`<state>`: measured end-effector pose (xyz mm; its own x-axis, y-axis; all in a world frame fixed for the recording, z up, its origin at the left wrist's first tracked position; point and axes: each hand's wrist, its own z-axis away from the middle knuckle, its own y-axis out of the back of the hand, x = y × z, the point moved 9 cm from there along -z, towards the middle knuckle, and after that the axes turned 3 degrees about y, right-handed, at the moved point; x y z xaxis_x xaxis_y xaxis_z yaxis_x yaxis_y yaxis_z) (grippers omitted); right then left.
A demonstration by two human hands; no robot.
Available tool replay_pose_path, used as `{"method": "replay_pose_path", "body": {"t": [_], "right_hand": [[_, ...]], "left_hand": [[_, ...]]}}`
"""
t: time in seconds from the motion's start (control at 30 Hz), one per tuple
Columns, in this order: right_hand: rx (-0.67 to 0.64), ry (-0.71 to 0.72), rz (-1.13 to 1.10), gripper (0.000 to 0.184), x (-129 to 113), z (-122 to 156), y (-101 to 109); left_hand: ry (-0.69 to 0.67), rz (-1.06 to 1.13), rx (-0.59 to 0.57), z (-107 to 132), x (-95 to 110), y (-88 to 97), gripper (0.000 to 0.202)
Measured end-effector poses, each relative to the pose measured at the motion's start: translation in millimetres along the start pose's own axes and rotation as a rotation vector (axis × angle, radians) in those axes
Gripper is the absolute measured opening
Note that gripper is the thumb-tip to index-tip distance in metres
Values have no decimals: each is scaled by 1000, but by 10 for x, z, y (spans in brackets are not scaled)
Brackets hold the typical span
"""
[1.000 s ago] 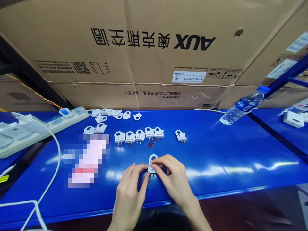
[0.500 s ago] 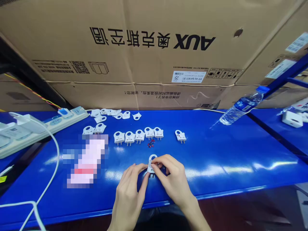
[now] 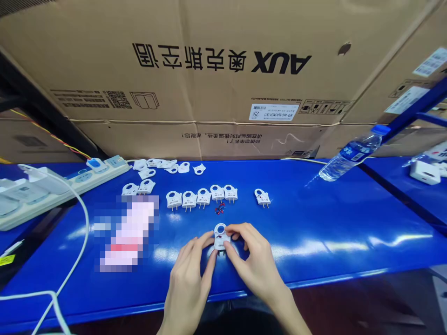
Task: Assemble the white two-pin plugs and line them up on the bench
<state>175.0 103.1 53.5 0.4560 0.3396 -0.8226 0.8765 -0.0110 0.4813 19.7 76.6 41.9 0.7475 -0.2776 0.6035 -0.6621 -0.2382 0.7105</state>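
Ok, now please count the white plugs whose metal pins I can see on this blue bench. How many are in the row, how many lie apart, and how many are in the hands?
Plugs in the row: 5
Plug off to the right: 1
Held plug, between left hand and right hand: 1
Total: 7

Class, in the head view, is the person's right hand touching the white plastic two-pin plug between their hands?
Touching: the head view shows the right hand with its fingertips pressed against the right edge of the white plastic two-pin plug.
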Motion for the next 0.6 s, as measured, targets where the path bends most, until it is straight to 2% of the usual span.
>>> {"method": "replay_pose_path", "body": {"t": [0.13, 0.3, 0.43, 0.6], "right_hand": [[-43, -12, 33, 14, 15, 8, -26], [-66, 16, 59, 8, 7, 2, -53], [-82, 19, 63, 9, 12, 4, -70], [-67, 27, 54, 10, 9, 4, -63]], "left_hand": [[50, 6, -56, -6, -28, -43, 33], [124, 6, -35, -5, -94, -36, 35], [97, -43, 4, -8, -85, -15, 31], [77, -118, -13, -16, -59, -31, 35]]}}
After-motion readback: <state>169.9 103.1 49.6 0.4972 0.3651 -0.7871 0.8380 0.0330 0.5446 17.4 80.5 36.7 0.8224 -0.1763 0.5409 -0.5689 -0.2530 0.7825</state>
